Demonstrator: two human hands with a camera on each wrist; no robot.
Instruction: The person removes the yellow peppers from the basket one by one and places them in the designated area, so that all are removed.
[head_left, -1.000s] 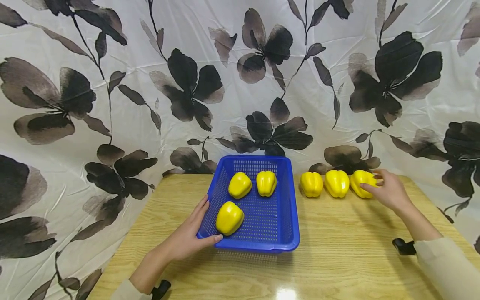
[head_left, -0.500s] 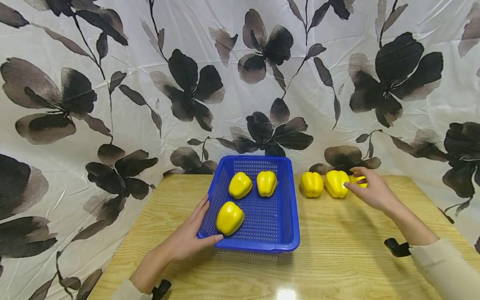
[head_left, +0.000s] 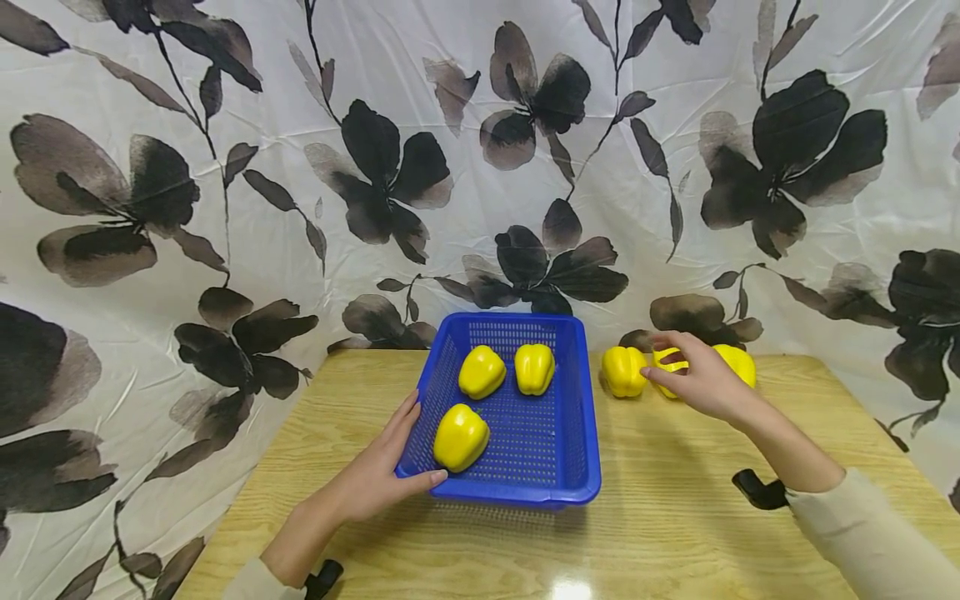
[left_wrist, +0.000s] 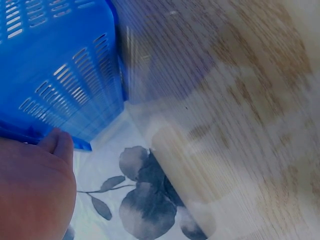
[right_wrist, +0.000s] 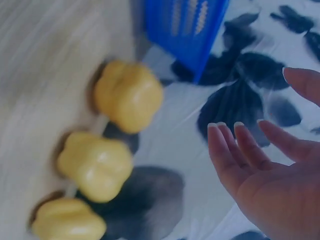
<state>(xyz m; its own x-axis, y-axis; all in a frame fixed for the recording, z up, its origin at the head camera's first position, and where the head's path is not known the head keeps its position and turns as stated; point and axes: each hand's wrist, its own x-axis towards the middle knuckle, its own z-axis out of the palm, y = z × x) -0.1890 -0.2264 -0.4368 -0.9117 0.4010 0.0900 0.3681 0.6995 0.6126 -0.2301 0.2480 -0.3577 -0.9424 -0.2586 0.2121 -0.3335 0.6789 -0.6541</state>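
Observation:
A blue plastic basket (head_left: pixel 592 442) with perforated walls holds three yellow bell peppers, one in the near left corner (head_left: pixel 461 438) and two farther back (head_left: pixel 482 372). My left hand (head_left: pixel 375 471) grips the basket's near left corner, thumb on the front rim and fingers along the left side. To the right of the basket three more yellow bell peppers (head_left: pixel 624 372) sit in a row. Over the middle one hovers my right hand (head_left: pixel 701 379), partly hiding it. In the right wrist view the right hand (right_wrist: pixel 265 165) has spread fingers, holds nothing and is apart from the peppers (right_wrist: pixel 95 165).
A light wooden table (head_left: pixel 645 517) carries everything, its back edge against a white cloth (head_left: pixel 247 67) printed with dark flowers. Black straps with protruding pieces (head_left: pixel 761 490) are on both wrists.
My right hand has moved left along the row, from the rightmost bell pepper to above the middle one. The left hand, basket and peppers stay in place.

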